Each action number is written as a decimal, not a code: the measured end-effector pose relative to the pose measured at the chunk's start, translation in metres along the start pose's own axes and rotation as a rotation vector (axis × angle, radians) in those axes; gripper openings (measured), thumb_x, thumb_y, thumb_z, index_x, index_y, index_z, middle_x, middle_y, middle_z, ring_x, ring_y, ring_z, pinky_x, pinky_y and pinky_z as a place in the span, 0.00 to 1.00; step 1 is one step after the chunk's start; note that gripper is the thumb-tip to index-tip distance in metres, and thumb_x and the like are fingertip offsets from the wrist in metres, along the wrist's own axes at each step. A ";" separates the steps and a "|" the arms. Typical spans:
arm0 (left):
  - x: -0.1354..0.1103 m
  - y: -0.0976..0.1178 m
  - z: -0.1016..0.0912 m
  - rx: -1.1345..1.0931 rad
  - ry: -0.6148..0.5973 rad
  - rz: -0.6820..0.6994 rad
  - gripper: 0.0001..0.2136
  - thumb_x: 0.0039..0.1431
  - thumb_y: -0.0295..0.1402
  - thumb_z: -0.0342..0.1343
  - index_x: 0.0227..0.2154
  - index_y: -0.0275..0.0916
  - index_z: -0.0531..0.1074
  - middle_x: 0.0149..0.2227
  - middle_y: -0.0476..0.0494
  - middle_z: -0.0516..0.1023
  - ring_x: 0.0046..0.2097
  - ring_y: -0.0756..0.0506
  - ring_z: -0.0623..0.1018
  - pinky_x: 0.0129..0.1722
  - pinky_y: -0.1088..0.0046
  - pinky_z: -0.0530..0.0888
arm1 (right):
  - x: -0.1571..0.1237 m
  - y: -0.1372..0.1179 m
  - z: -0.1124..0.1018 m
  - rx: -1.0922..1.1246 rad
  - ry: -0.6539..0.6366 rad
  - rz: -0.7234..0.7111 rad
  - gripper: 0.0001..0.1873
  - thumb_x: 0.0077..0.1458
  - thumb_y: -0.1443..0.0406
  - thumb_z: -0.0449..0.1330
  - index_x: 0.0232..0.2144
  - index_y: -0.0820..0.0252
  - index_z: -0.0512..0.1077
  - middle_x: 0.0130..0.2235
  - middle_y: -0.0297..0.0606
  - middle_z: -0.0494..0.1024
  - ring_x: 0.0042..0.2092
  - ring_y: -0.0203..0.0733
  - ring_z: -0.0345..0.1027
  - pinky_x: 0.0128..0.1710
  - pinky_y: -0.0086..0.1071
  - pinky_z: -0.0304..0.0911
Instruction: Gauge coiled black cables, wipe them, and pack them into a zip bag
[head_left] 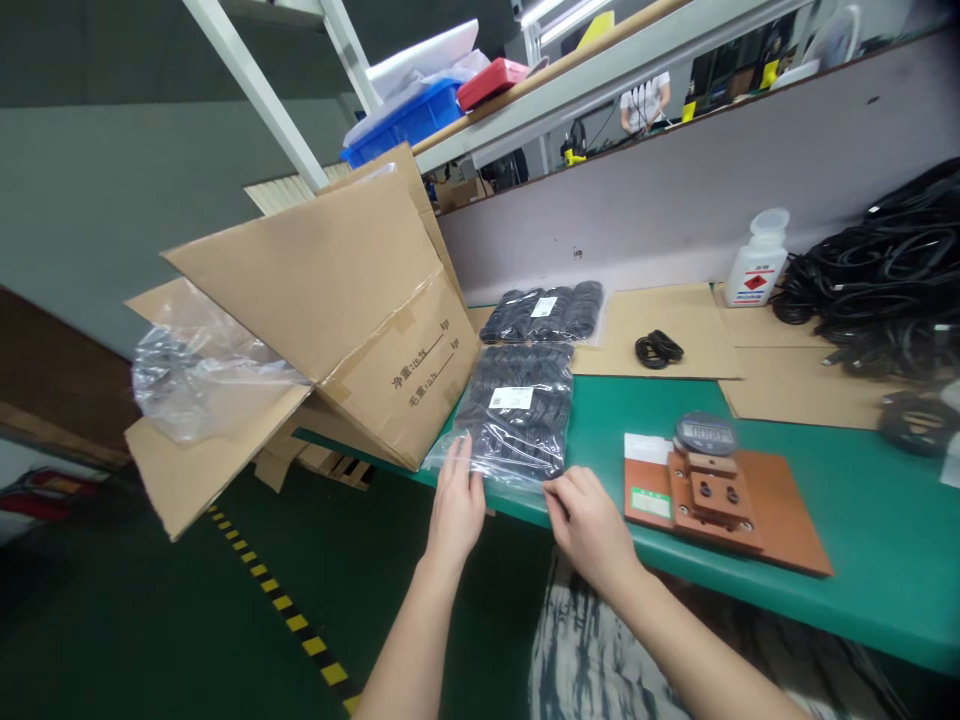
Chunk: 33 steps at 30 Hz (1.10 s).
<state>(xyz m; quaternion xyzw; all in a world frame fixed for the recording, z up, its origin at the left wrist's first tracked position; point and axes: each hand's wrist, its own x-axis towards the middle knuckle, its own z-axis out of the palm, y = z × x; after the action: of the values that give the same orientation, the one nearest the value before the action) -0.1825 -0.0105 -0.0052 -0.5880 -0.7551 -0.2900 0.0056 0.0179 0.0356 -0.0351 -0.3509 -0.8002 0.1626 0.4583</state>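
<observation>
A clear plastic bag of black coiled cables (517,420) with a white label lies at the green table's front left edge. My left hand (456,505) rests at the bag's near left part, fingers stretched out over the clear film, thumb apart. My right hand (589,520) is closed, its thumb and forefinger pinching the near right corner of the same bag. Behind it lies a second bag of black coiled cables (544,312), also labelled. How firmly the left fingers press the film cannot be seen.
An open cardboard box (375,300) tilts at the left, with plastic film (202,370) spilling out. To the right stand a digital gauge on a brown base (709,480), a loose cable coil (658,349), a white bottle (757,262) and a black cable pile (885,260).
</observation>
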 end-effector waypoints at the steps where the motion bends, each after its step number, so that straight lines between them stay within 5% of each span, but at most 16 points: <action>1: -0.002 0.002 0.000 0.018 0.006 -0.001 0.25 0.70 0.32 0.45 0.69 0.43 0.58 0.70 0.34 0.62 0.70 0.35 0.62 0.65 0.47 0.64 | 0.000 0.000 0.000 0.000 0.000 -0.002 0.10 0.66 0.72 0.52 0.33 0.57 0.70 0.32 0.40 0.71 0.37 0.48 0.66 0.36 0.38 0.65; 9: 0.001 0.010 0.010 0.105 -0.054 0.126 0.23 0.72 0.32 0.44 0.68 0.44 0.60 0.71 0.36 0.59 0.72 0.35 0.55 0.69 0.40 0.50 | 0.000 0.000 -0.001 0.002 -0.007 0.004 0.10 0.66 0.71 0.52 0.33 0.56 0.70 0.32 0.40 0.71 0.37 0.48 0.67 0.36 0.38 0.65; 24: 0.007 -0.003 0.013 0.201 -0.129 0.317 0.24 0.72 0.28 0.43 0.69 0.40 0.57 0.70 0.37 0.61 0.73 0.37 0.53 0.70 0.45 0.55 | 0.001 -0.001 -0.002 0.009 -0.002 0.008 0.11 0.66 0.71 0.52 0.34 0.58 0.71 0.32 0.40 0.72 0.37 0.48 0.67 0.36 0.38 0.66; 33: -0.004 0.014 0.018 0.261 -0.127 0.413 0.24 0.73 0.31 0.43 0.70 0.36 0.55 0.73 0.33 0.53 0.74 0.34 0.45 0.69 0.39 0.50 | 0.003 -0.004 -0.002 0.037 0.060 0.007 0.09 0.65 0.72 0.53 0.36 0.60 0.73 0.40 0.47 0.75 0.45 0.51 0.71 0.44 0.43 0.71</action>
<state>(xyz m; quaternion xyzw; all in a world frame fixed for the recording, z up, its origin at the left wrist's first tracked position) -0.1624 -0.0042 -0.0155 -0.7412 -0.6487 -0.1453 0.0935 0.0172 0.0346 -0.0300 -0.3499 -0.7817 0.1682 0.4881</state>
